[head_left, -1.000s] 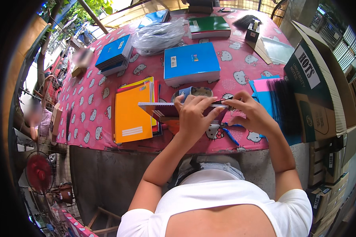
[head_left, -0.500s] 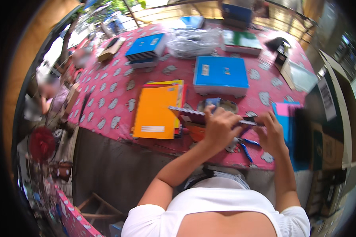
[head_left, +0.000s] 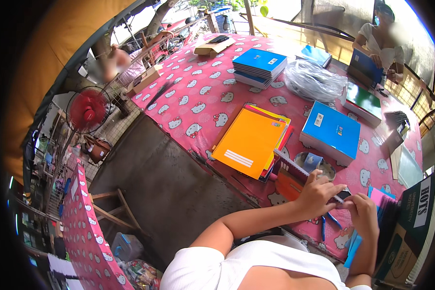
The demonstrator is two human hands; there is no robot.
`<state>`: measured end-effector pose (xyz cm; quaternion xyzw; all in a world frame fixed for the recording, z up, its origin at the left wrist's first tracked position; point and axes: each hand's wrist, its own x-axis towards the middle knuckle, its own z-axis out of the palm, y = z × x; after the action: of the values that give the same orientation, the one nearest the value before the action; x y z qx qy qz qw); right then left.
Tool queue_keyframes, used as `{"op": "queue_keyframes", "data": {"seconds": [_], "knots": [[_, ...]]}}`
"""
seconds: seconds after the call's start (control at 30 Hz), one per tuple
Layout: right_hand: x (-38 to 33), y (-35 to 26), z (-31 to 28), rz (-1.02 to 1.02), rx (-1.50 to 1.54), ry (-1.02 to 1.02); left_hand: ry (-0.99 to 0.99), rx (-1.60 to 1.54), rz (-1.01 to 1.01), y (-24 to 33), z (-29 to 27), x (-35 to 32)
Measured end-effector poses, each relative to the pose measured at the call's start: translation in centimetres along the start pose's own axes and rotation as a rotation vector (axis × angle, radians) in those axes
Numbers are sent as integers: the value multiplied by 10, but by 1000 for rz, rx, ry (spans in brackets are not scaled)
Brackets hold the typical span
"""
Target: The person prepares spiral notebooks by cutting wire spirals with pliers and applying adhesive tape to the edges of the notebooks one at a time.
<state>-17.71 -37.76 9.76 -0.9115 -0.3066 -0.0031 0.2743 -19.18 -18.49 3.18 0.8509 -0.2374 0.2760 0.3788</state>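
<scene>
A thin spiral notebook [head_left: 292, 167] with a dark cover stands tilted on its edge in front of me, its coil running along the upper side. My left hand [head_left: 318, 195] is closed around the middle of that coiled edge. At the near right end of the notebook, my right hand [head_left: 363, 212] pinches the edge with its fingertips. Below it shows an orange surface [head_left: 290, 184], partly hidden by the notebook and my left hand. Blue-handled pliers [head_left: 330, 225] lie on the table just below my hands. Beyond my left hand is a round dish [head_left: 327, 169] with a blue item inside.
Orange spiral notebooks [head_left: 251, 142] are stacked at left. Blue notebook stacks [head_left: 331, 130] and a clear plastic bundle [head_left: 309, 79] lie farther back on the pink patterned table [head_left: 188, 108]. A carton [head_left: 411, 227] stands at right. Another person [head_left: 384, 43] is across the table; a red fan [head_left: 88, 110] stands left.
My view has swung toward the left, so the table appears turned and shifted right. Both hands keep hold of the notebook. The person across the table is now more visible.
</scene>
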Motion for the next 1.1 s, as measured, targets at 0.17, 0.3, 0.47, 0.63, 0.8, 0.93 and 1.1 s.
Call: {"op": "queue_keyframes", "data": {"seconds": [0.17,0.3,0.47,0.63,0.8,0.93,1.1], "knots": [[66,77,33,-19,11,-59,17,-25,95,-5,-8,-11],[95,140,141,-64,-197,-99,57,17,64,-9,-5,-4],[105,117,146,-54,-295,-148,0,-9,-9,-17,-11,-5],[74,111,85,1,714,242,6,63,17,-15,-16,7],[0,134,53,66,859,193,13,-2,38,-19,-3,14],[0,124,39,0,1311,114,-15,-3,-25,-20,-13,18],[16,126,29,78,512,85,-15,-58,-128,-18,-13,21]]}}
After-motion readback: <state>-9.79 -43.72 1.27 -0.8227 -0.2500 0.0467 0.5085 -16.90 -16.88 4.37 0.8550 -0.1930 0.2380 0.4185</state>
